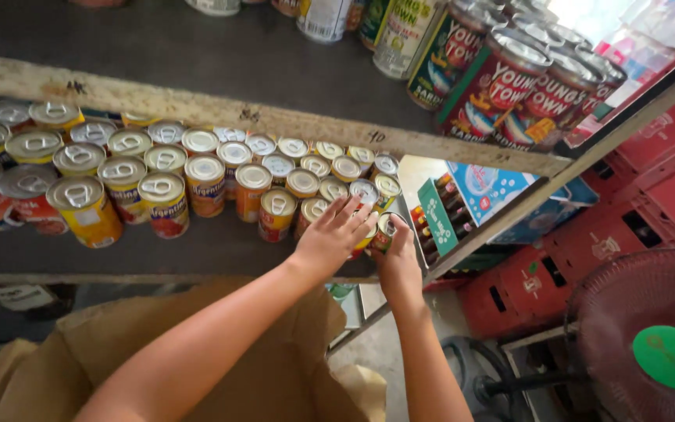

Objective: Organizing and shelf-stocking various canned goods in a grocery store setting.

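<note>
Several rows of small pull-tab cans point(205, 184) with yellow, red and orange labels stand on a dark wooden shelf point(197, 246). My left hand point(333, 234) lies with fingers spread on the tops of the cans at the right end of the front row. It grips none of them. Just to its right, my right hand point(398, 262) holds a small can point(387, 229) at the shelf's right edge, tilted and touching the neighbouring cans. The hands hide the cans under them.
On the upper shelf point(197, 55) stand tall red and green cans point(501, 82). An open cardboard box point(220, 367) sits below my arms. Right of the shelf are a green rack of small bottles point(435, 215), a blue carton point(494, 191), red crates point(619, 227) and a red fan point(650, 336).
</note>
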